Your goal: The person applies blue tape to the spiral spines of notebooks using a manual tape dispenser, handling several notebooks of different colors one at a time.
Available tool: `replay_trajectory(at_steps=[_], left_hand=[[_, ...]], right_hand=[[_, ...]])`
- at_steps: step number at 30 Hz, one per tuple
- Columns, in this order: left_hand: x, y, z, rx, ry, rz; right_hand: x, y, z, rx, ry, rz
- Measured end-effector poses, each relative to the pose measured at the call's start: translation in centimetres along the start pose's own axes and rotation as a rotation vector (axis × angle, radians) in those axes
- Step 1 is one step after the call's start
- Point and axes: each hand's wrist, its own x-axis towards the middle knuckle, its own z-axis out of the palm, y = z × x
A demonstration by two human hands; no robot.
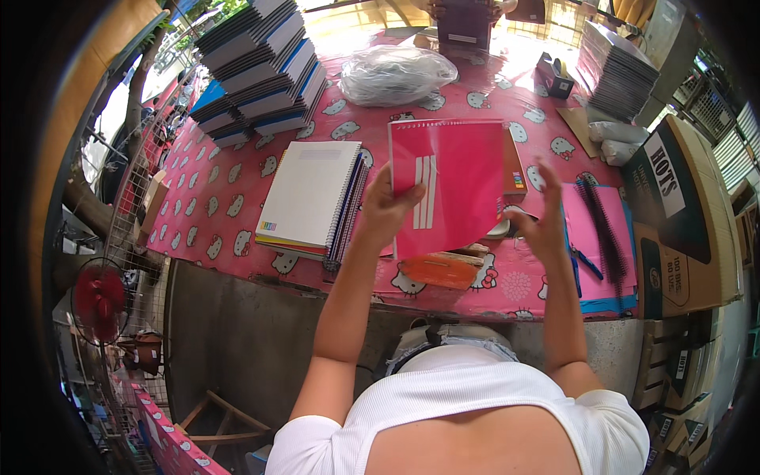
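My left hand [388, 207] grips a bright pink notebook cover or pad [463, 178] by its left edge, thumb on the front. It is held up over the table, with a row of small holes or loops along its top edge and white lines on its face. My right hand [542, 220] is just off the pad's right edge, fingers apart and holding nothing. To the left lies a stack of spiral notebooks [313, 190], a white cover on top. Below the pad sits an orange, worn block-like object [438, 271]. Black binding coils [602, 237] and a blue-handled tool [586, 264] rest on pink sheets [625, 210] at right.
Tall stacks of dark-covered books [261, 71] stand at the far left. A clear plastic bag [398, 75] lies at the back, near a tape dispenser [555, 77] and another stack [617, 71]. Cardboard boxes [689, 214] border the right side. A patterned pink cloth [210, 210] covers the table.
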Motion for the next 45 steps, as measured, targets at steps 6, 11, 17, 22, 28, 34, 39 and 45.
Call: replay_trajectory(at_steps=[6, 11, 17, 22, 28, 34, 39, 45], left_hand=[[-1.9, 4.6, -1.5, 0.23, -0.107, 0.131], [-3.1, 3.2, -4.0, 0.216, -0.035, 0.1], [-4.5, 1.9, -1.9, 0.635, 0.209, 0.318], [-6.3, 3.0, 8.4, 1.458, -0.249, 0.5], [-5.3, 0.8, 9.1, 1.205, -0.402, 0.549], [-4.5, 0.8, 10.4, 1.136, -0.128, 0.636], [-4.8, -0.6, 10.0, 1.02, -0.144, 0.509], [-4.7, 0.0, 10.2, 0.969, -0.161, 0.446]], right_hand=[[-5.1, 5.4, -3.9, 0.215, -0.326, 0.412], [-9.7, 3.6, -0.4, -0.027, -0.161, 0.115], [-13.7, 5.9, 1.3, -0.072, -0.315, 0.303], [-12.2, 4.8, 0.0, -0.079, -0.461, 0.286], [-2.9, 18.7, -13.3, -0.747, -0.028, 0.165], [-0.4, 23.6, -16.3, -1.069, -0.139, 0.557], [-1.5, 13.8, -12.8, -0.752, -0.073, 0.05], [-4.6, -2.2, -7.8, -0.021, -0.153, 0.186]])
